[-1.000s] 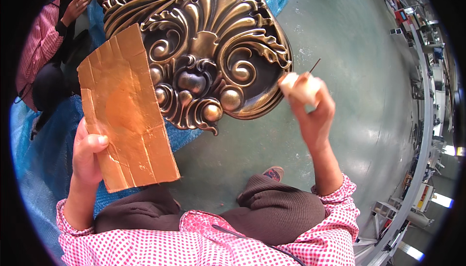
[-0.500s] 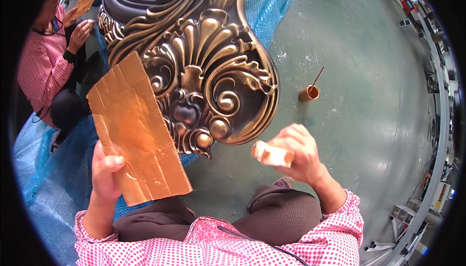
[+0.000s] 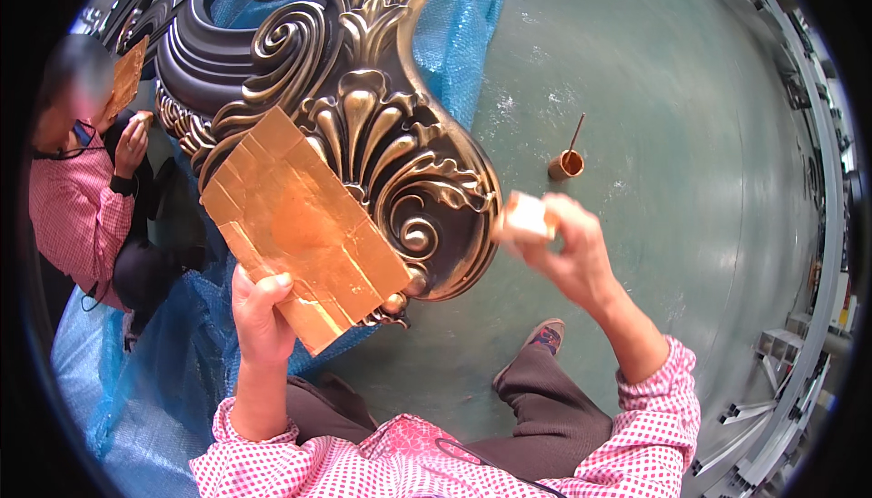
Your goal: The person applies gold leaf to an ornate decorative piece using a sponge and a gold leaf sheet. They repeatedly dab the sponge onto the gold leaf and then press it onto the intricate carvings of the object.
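My left hand (image 3: pixel 262 321) grips the lower edge of a gold-painted piece of cardboard (image 3: pixel 304 226), thumb on top. The cardboard is tilted and hides part of an ornate dark carving (image 3: pixel 363 126), whose scrolls and leaves have golden highlights. To the right of the carving, my right hand (image 3: pixel 579 257) is closed on a pale sponge (image 3: pixel 528 216) with brownish-gold stains. The sponge is slightly blurred, close to the carving's right rim; I cannot tell whether they touch.
A small copper-coloured cup (image 3: pixel 565 166) with a thin stick (image 3: pixel 578 133) stands on the green floor (image 3: pixel 672 180). Blue bubble wrap (image 3: pixel 474 35) lies under the carving. At the left, a co-worker in a checked shirt (image 3: pixel 80 203) holds another cardboard piece (image 3: pixel 127 76). Metal profiles (image 3: pixel 763 407) lie far right.
My left hand and the cardboard have moved right and turned, covering more of the carving. My right hand has risen, bringing the sponge up toward the carving's right rim. The view has shifted too.
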### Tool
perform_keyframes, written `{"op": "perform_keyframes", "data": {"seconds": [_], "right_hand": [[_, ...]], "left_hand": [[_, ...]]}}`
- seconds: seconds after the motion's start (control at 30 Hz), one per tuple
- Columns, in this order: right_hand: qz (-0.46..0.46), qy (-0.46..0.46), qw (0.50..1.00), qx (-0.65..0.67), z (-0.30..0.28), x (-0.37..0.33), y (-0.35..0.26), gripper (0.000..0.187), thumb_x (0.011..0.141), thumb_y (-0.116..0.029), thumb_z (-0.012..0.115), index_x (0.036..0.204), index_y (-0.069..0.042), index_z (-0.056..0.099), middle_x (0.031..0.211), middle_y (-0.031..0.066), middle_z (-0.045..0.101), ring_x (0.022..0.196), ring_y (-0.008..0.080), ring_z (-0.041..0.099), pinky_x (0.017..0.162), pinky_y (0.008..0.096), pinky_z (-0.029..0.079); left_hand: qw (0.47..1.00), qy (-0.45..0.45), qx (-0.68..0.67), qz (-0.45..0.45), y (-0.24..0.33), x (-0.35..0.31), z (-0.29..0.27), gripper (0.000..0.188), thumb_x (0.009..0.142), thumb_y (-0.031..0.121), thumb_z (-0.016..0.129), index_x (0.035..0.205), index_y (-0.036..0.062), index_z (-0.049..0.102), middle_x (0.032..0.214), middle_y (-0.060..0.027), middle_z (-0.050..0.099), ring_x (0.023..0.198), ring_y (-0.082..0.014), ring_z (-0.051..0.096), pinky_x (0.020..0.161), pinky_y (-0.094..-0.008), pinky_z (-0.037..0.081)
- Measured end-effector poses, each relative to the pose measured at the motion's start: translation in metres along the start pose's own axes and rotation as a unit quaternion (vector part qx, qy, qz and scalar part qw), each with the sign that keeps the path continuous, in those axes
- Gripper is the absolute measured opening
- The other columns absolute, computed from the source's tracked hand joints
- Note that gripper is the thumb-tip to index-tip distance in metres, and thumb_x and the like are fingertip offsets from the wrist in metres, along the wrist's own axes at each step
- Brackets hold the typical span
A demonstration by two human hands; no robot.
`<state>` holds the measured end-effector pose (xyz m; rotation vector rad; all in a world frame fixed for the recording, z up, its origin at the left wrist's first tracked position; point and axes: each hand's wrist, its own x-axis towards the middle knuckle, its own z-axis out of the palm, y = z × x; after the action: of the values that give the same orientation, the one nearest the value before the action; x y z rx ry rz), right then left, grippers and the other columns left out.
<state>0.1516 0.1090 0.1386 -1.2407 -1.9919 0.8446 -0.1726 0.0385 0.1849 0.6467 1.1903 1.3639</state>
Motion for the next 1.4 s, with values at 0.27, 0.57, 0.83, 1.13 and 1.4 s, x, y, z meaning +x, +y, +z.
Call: {"op": "perform_keyframes", "data": {"seconds": [0.27, 0.57, 0.83, 1.13, 1.4], "right_hand": [[0.077, 0.120, 0.971, 0.191, 0.006, 0.070, -0.008, 0.040, 0.080, -0.018, 0.069, 0.116, -0.003, 0.061, 0.090, 0.0083, 0.066, 0.077, 0.0114, 0.058, 0.072, 0.0283, 0.047], [0.134, 0.084, 0.985, 0.066, -0.021, 0.020, -0.044, 0.039, 0.079, -0.019, 0.066, 0.114, -0.002, 0.062, 0.093, 0.0105, 0.067, 0.086, 0.0151, 0.064, 0.080, 0.0289, 0.049], [0.159, 0.011, 0.987, 0.010, -0.007, 0.058, -0.045, 0.040, 0.082, -0.009, 0.063, 0.121, 0.001, 0.057, 0.097, 0.0015, 0.064, 0.089, 0.0065, 0.057, 0.081, 0.0244, 0.047], [0.146, 0.061, 0.987, 0.019, -0.008, 0.106, -0.060, 0.040, 0.082, -0.015, 0.062, 0.119, 0.001, 0.058, 0.098, 0.0030, 0.063, 0.089, 0.0098, 0.058, 0.083, 0.0254, 0.047], [0.172, 0.002, 0.948, 0.268, -0.038, 0.079, -0.044, 0.049, 0.081, -0.010, 0.065, 0.126, 0.001, 0.053, 0.108, 0.0056, 0.063, 0.097, 0.0131, 0.061, 0.091, 0.0292, 0.046]], "left_hand": [[1.000, -0.025, -0.015, 0.004, 0.004, 0.019, 0.019, 0.045, 0.076, 0.003, 0.053, 0.120, -0.0050, 0.048, 0.112, -0.0126, 0.060, 0.099, -0.0193, 0.060, 0.091, -0.0317, 0.045], [0.999, -0.013, -0.032, -0.004, 0.016, 0.028, 0.004, 0.045, 0.075, 0.002, 0.054, 0.119, -0.0052, 0.047, 0.109, -0.0126, 0.060, 0.098, -0.0188, 0.059, 0.091, -0.0314, 0.045], [0.999, 0.008, -0.034, 0.009, 0.021, 0.021, -0.006, 0.044, 0.075, 0.002, 0.054, 0.118, -0.0046, 0.047, 0.109, -0.0123, 0.059, 0.097, -0.0183, 0.060, 0.090, -0.0310, 0.045], [0.999, 0.018, -0.038, 0.011, 0.028, 0.010, -0.009, 0.044, 0.075, 0.002, 0.054, 0.118, -0.0047, 0.046, 0.109, -0.0123, 0.059, 0.098, -0.0181, 0.059, 0.091, -0.0311, 0.045], [1.000, 0.013, -0.024, 0.001, 0.032, 0.008, -0.023, 0.046, 0.075, 0.003, 0.054, 0.120, -0.0043, 0.044, 0.112, -0.0129, 0.057, 0.100, -0.0196, 0.058, 0.092, -0.0320, 0.044]]}}
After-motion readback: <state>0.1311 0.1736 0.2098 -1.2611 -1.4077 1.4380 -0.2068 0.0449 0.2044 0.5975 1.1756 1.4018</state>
